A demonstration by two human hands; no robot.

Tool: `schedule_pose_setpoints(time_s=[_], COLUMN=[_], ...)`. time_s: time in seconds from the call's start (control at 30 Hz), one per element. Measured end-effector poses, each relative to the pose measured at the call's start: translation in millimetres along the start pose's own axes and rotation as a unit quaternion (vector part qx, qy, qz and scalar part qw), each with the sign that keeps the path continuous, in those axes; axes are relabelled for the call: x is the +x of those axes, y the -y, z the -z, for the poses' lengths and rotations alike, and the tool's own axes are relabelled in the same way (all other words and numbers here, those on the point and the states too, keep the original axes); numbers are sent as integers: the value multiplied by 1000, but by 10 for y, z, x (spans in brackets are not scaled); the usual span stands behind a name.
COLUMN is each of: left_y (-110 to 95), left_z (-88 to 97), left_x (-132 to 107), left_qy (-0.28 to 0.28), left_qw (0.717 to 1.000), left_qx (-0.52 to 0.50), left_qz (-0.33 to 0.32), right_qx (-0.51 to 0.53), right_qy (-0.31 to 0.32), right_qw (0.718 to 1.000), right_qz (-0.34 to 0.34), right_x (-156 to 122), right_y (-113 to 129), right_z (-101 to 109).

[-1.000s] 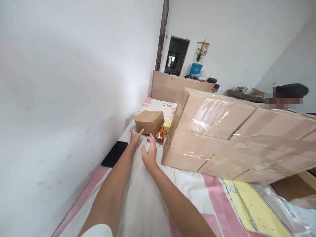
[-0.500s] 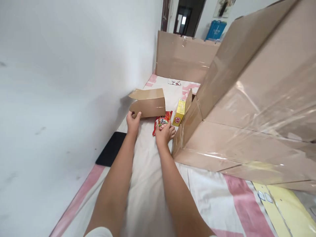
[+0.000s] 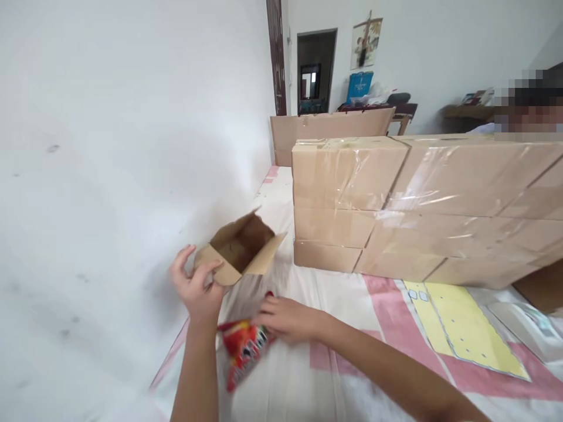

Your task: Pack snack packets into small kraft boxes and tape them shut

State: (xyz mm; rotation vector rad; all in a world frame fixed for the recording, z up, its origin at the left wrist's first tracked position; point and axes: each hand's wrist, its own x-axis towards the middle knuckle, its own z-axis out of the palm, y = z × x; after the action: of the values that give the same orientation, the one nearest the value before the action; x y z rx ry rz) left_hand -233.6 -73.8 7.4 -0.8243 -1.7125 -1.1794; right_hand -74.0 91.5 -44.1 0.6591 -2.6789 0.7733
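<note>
My left hand [image 3: 200,284] grips a flap of a small brown cardboard box [image 3: 241,243] between thumb and fingers. The box is tilted, its open top facing me, and the part of its inside that shows holds nothing. Closer to me, my right hand [image 3: 285,316] has its fingers closed on one end of a red snack packet [image 3: 246,349] with white and black lettering. Motion blurs the packet, which hangs apart from the box, over the white and pink sheet [image 3: 334,305].
A taped wall of cardboard [image 3: 343,199] stands on the right, with another cardboard panel [image 3: 284,135] behind it. White wall [image 3: 109,146] runs along the left. A yellow sheet [image 3: 466,322] and a white device [image 3: 528,328] lie at right. Another person [image 3: 536,105] is beyond the cardboard.
Both hands have drawn back toward me. The box has turned so its opening faces me, and the red packet has come nearer in my right hand. My view has tilted up and right.
</note>
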Motion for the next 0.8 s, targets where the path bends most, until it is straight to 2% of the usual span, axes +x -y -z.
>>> schedule_pose_setpoints(time_s=[0.03, 0.07, 0.13, 0.17, 0.23, 0.3, 0.33, 0.37, 0.4, 0.43, 0.5, 0.57, 0.6, 0.67, 0.8], left_y=[-55, -113, -257, -351, -597, -914, -1085, -1255, -1414, -1554, -1757, -1856, -1875, -1874, -1813], left_z=[158, 300, 524, 598, 659, 607, 549, 478, 402, 328, 209, 147, 139, 158, 233], left_x=[-83, -173, -365, -464, -657, -845, -940, -1037, -1136, -1238, -1438, -1618, -1695, -1811, -1893], left_qy=[0, 4, 11, 7, -23, -53, -58, -49, -37, -23, 5, 34, 51, 83, 108], left_qw=[999, 998, 990, 985, 970, 942, 923, 902, 880, 860, 838, 834, 836, 841, 861], left_qx=[-29, -59, -115, -140, -181, -236, -269, -309, -341, -363, -375, -378, -381, -386, -362], left_qz=[17, 35, 75, 99, 161, 234, 268, 299, 330, 358, 397, 401, 393, 370, 340], right_qx=[22, 44, 80, 74, -7, -96, -113, -105, -79, -41, 26, 33, 11, -76, -249], right_qy=[49, 81, 78, 41, -107, -283, -326, -330, -294, -225, -39, 116, 160, 197, 233], right_qw=[998, 996, 994, 995, 990, 950, 934, 932, 943, 960, 973, 951, 938, 922, 896], right_qz=[21, 15, -14, -48, -92, -91, -95, -108, -132, -162, -225, -283, -306, -325, -285], right_x=[-300, -594, -1128, -1355, -1702, -1890, -1927, -1932, -1912, -1875, -1784, -1717, -1700, -1691, -1646], right_y=[214, 414, 747, 870, 1031, 1109, 1130, 1143, 1151, 1150, 1118, 1032, 969, 827, 645], right_z=[201, 427, 908, 1142, 1558, 1873, 1985, 2062, 2105, 2114, 2034, 1847, 1725, 1459, 1049])
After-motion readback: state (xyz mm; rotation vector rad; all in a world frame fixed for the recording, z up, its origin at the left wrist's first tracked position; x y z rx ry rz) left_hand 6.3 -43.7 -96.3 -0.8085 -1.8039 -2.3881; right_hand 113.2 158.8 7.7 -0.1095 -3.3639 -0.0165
